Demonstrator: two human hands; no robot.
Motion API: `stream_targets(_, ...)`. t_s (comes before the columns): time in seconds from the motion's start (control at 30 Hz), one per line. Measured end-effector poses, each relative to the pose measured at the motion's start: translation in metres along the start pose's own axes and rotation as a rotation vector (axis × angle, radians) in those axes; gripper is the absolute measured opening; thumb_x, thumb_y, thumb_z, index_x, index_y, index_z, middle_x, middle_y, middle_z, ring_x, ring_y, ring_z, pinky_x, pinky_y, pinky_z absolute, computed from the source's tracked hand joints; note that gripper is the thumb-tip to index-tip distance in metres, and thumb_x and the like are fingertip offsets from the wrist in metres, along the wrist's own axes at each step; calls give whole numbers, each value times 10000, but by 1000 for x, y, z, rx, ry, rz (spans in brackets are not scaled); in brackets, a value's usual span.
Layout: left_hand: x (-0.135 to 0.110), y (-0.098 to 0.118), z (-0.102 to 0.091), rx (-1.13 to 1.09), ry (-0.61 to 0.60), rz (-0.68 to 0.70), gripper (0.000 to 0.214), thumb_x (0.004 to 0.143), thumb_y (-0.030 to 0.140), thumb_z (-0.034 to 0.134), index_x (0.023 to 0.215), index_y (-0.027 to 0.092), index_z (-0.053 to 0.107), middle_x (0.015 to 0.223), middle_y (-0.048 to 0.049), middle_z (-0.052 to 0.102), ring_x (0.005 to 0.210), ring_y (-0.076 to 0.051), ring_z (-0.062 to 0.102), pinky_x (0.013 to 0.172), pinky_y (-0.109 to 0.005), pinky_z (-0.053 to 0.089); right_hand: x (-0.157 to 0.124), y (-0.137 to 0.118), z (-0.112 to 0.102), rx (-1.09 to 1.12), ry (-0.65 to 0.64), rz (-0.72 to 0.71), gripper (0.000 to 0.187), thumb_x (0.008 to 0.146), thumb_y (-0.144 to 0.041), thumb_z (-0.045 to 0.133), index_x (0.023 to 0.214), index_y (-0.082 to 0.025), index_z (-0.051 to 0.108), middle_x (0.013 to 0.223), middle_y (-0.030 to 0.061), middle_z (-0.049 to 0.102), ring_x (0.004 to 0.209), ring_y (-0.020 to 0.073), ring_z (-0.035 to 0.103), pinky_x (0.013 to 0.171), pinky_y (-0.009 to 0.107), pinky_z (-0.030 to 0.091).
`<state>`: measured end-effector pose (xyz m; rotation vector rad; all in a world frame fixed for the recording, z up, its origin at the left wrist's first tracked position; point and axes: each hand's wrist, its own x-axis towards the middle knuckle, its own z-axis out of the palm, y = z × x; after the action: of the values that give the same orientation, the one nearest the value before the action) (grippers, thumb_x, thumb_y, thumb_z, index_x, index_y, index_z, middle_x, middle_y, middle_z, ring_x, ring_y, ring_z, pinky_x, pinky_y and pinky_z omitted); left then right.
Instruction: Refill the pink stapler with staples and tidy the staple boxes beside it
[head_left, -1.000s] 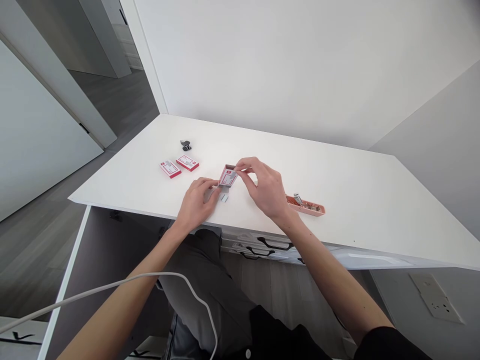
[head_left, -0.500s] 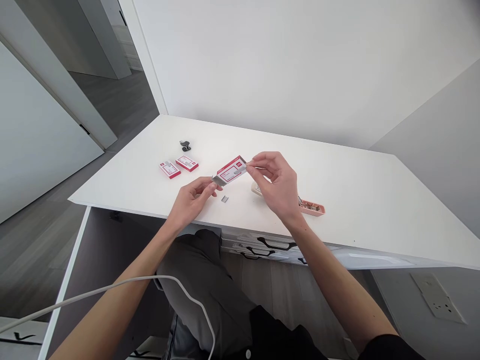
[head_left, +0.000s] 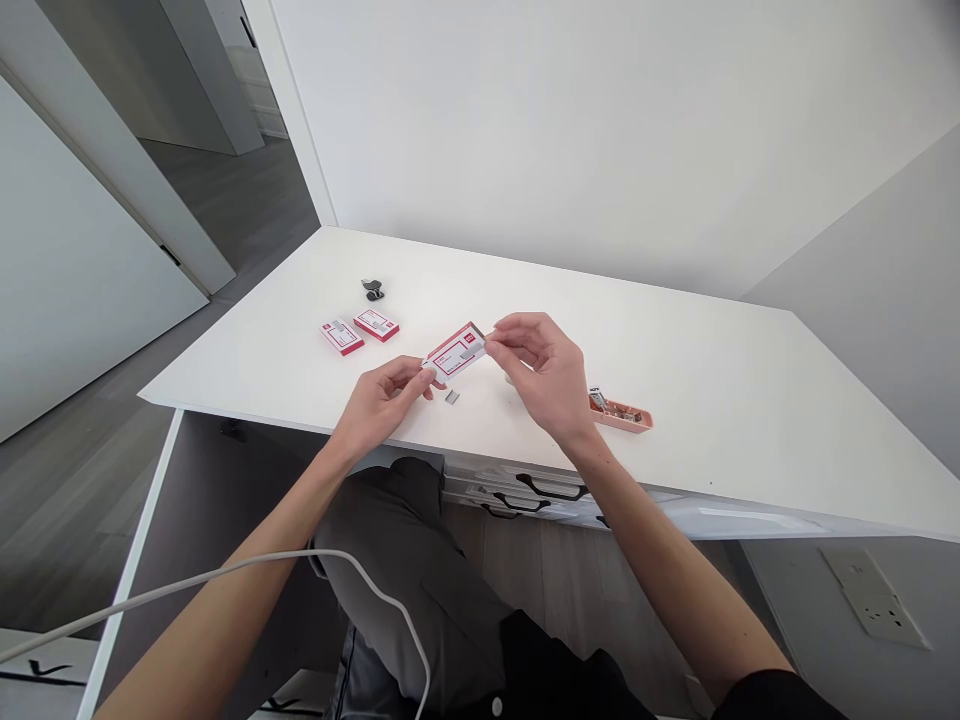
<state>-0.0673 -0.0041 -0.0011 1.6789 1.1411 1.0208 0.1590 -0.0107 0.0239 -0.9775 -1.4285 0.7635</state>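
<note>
A small red-and-white staple box (head_left: 454, 352) is held tilted just above the white tabletop. My left hand (head_left: 382, 400) pinches its left end between thumb and fingers. At its right end, my right hand (head_left: 544, 370) has thumb and forefinger pinched on the edge, where the end flap is partly hidden. Below the box, a short grey strip of staples (head_left: 451, 397) lies on the table. Two similar red-and-white boxes, a left one (head_left: 343, 337) and a right one (head_left: 376, 325), rest side by side beyond my left hand.
A small black object, perhaps a clip (head_left: 373, 290), lies behind the two boxes. Right of my right wrist is a narrow pink tray (head_left: 624, 416) with small metal pieces. A pale object is mostly hidden behind my right hand. A white cable (head_left: 225, 570) crosses my left forearm.
The staple box has turned so its printed face shows flatter, and the grey opening at its left end is now closed or covered. My right hand has shifted slightly left.
</note>
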Motion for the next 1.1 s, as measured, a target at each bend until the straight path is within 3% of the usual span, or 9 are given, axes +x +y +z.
stream_targets(0.33, 0, -7, -2, 24, -45, 37, 448, 1000, 616, 609, 1081, 198, 746, 991, -77, 790, 889, -196, 680, 851, -330, 506, 6, 7, -4, 15, -12, 58, 206, 918, -355, 765, 1081, -267, 674, 1013, 23, 782, 1028, 203, 762, 1018, 422, 616)
stream_targets(1.1, -1, 1, 2, 48, 5, -5, 493, 984, 674, 584, 991, 193, 695, 946, -91, 773, 864, -204, 694, 821, -331, 527, 2, 6, -3, 0, -60, 83, 201, 936, -339, 742, 1103, -260, 665, 1023, 26, 774, 1026, 195, 757, 979, 405, 623)
